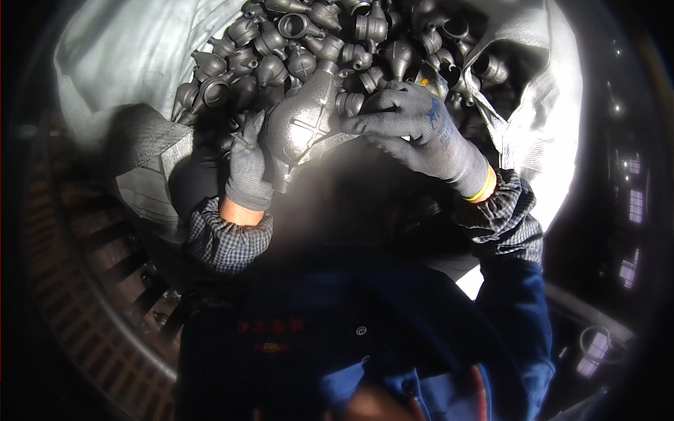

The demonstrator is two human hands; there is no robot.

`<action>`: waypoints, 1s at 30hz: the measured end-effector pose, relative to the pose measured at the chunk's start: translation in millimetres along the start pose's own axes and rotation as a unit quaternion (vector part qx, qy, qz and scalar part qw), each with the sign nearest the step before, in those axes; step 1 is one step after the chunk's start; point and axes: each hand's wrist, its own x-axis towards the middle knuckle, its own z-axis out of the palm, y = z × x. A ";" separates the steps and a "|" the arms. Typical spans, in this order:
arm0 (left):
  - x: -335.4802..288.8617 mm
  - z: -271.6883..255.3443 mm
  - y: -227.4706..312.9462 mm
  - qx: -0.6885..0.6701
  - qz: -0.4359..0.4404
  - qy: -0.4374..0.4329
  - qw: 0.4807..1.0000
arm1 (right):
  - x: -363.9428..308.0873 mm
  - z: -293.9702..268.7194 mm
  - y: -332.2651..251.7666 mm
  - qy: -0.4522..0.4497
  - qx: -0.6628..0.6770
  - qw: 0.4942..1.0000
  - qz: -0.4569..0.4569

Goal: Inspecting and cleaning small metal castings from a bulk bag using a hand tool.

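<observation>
Fingers of left hand (247,167) lie along side of metal part (303,121), right hand (428,132) at opposite edge; clamped or not, cannot tell. Part over bagful of similar parts (270,42). Probably heavy, stiff, slick; cup both sides.

Clock from view centre. Metal part (298,126) at 11 is silver-grey, cross-shaped lines. Parts pile (272,70) at 12: darker grey. Left glove (247,165) at 10: plain grey. Right glove (432,137) at 2: grey, blue print, yellow hem. Cuffs (228,242) at 8 and 3: dark-and-white check. Jacket (393,302) at 6: navy, red marks. Bag (140,59): white.
</observation>
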 end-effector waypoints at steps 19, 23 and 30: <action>-1.6 1.7 1.7 -0.053 -0.043 0.003 0.998 | -17.2 20.8 17.5 0.051 0.046 0.996 0.053; -2.4 4.0 6.9 -0.056 -0.100 -0.025 0.993 | -23.1 14.3 10.3 0.047 0.035 0.993 0.107; 3.4 -5.1 1.7 0.062 0.012 0.011 0.998 | -39.5 30.5 -23.7 0.114 0.168 0.950 0.238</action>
